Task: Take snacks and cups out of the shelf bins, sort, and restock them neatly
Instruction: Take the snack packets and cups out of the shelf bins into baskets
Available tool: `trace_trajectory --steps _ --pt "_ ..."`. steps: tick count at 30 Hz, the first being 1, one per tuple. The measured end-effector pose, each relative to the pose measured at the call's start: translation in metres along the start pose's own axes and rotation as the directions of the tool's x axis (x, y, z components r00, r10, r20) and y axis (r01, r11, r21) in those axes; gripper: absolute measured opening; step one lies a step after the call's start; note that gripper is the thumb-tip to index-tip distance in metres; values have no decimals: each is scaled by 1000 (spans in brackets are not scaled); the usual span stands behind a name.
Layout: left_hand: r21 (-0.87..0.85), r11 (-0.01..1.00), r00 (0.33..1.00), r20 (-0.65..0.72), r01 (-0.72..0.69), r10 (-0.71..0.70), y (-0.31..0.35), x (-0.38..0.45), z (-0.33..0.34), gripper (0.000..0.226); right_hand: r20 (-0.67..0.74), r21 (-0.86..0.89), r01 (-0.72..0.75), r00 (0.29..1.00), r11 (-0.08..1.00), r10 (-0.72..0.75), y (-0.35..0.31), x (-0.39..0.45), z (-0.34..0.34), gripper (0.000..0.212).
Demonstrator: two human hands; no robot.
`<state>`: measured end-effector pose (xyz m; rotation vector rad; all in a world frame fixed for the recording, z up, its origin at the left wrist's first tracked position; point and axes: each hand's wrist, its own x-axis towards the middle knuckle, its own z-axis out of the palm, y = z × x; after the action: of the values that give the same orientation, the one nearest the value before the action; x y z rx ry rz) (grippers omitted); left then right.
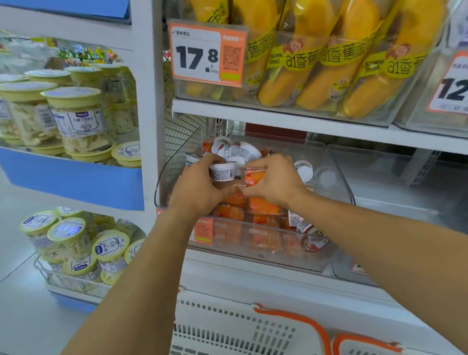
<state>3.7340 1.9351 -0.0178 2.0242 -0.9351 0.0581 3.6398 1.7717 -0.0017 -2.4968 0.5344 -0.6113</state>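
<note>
Cups (235, 151) and orange snack packs (261, 205) fill the clear shelf bin (333, 172). Inside it, my left hand (198, 190) curls around one white cup (222, 172), while beside it my right hand (275, 179) pinches an orange pack (255, 176).

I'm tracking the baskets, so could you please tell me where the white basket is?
In the head view, the white basket with orange handles sits at the bottom centre, below the clear bin of snacks that both hands reach into.
</note>
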Motion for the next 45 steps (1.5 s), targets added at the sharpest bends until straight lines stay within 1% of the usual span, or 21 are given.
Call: trace_trajectory --steps 2,4,8,10,13,16,19,22,24,26,28,30,33,34,36,37,39,40,42,43,45 --pt "-41 998 999 -1 -41 41 2 -2 -3 55 -5 31 11 1000 999 -11 -2 -5 -8 54" --pt "-88 992 996 -1 -91 92 8 -4 -7 53 -18 76 53 998 996 -52 -7 -12 -22 48" --pt "-118 974 981 3 -193 194 28 -9 -15 46 -39 186 128 992 974 -122 -20 -30 -54 22" --pt "-143 964 974 5 -226 229 39 -13 -18 50 -70 203 147 988 968 -135 -26 -42 -70 19" --pt "-133 941 949 8 -311 314 67 -22 -26 49 -94 280 164 985 946 -143 -29 -68 -95 19" --pt "-123 917 919 64 -380 390 108 -37 -33 46 -103 340 124 990 932 -94 -31 -101 -128 22" --pt "-164 889 878 159 -427 451 148 -59 -23 48 -103 331 54 994 942 -20 -21 -146 -167 25" --pt "-224 876 830 288 -427 478 180 -93 12 48 -41 361 -69 995 930 90 5 -204 -199 30" --pt "-293 876 791 386 -383 475 195 -123 45 42 -14 349 -127 990 928 141 27 -246 -213 33" --pt "-355 882 753 475 -310 456 204 -148 85 40 22 367 -218 974 905 226 54 -286 -219 35" --pt "-386 891 701 566 -240 434 206 -170 128 44 38 371 -333 938 867 344 86 -322 -217 34" --pt "-387 911 649 659 -143 381 202 -194 173 47 74 328 -470 878 820 473 122 -356 -211 33" --pt "-339 941 568 770 -24 292 197 -238 235 47 243 226 -653 756 723 607 171 -400 -206 37" --pt "-317 948 555 787 -9 268 195 -251 252 48 284 180 -693 716 698 638 183 -411 -204 43" --pt "-283 959 565 797 34 215 194 -273 281 55 296 118 -728 675 675 676 209 -424 -199 78" --pt "-262 963 577 798 71 175 195 -281 292 56 299 117 -743 659 659 690 220 -428 -199 87" --pt "-156 979 599 799 134 46 186 -295 314 49 333 126 -770 626 625 705 238 -434 -201 88" --pt "-75 983 600 799 166 -40 182 -302 323 48 366 92 -783 601 615 711 244 -435 -203 88" --pt "69 970 555 809 232 -191 174 -316 336 48 420 -84 -762 557 642 716 254 -438 -205 94" --pt "117 964 527 819 238 -229 172 -322 338 49 435 -184 -723 548 666 714 256 -439 -205 98" --pt "171 968 494 836 182 -240 175 -323 339 67 435 -334 -642 545 690 717 260 -439 -203 102"
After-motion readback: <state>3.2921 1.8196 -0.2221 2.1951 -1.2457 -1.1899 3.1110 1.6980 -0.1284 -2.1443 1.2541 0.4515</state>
